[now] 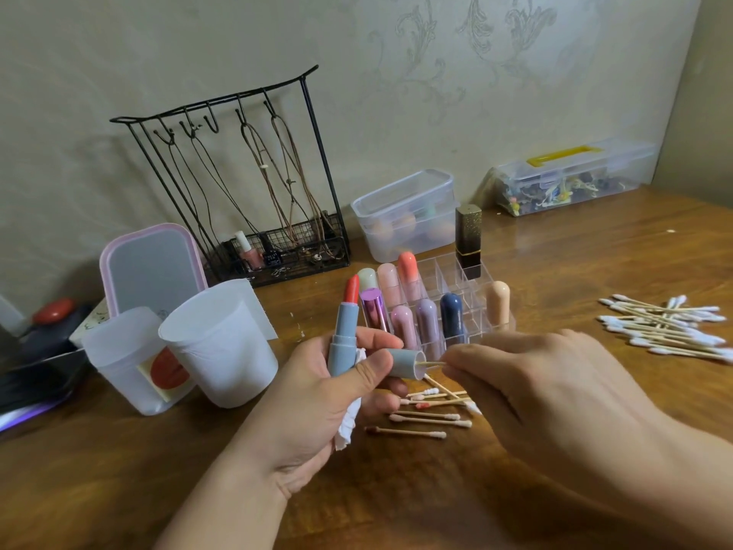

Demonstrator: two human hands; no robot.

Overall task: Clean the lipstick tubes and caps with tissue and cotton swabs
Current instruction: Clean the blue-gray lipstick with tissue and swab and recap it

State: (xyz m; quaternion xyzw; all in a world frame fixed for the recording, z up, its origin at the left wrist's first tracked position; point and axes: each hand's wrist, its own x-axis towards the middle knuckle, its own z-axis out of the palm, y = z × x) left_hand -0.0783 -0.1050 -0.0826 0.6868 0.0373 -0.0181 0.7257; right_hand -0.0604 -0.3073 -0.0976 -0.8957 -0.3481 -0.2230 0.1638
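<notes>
wooden table (555,248) bears cotton swabs (670,329), cups (222,347), lipstick organizer (456,307).

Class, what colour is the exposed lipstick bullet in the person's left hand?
Orange-red lipstick bullet, shown best in the head view.

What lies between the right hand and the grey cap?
In the head view, only a cotton swab: the right hand pinches its stick, whose tip is inside the grey cap.

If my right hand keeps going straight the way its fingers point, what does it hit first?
Most likely the open mouth of the grey cap held in your left hand. The right hand pinches a cotton swab already poking into that cap.
</notes>
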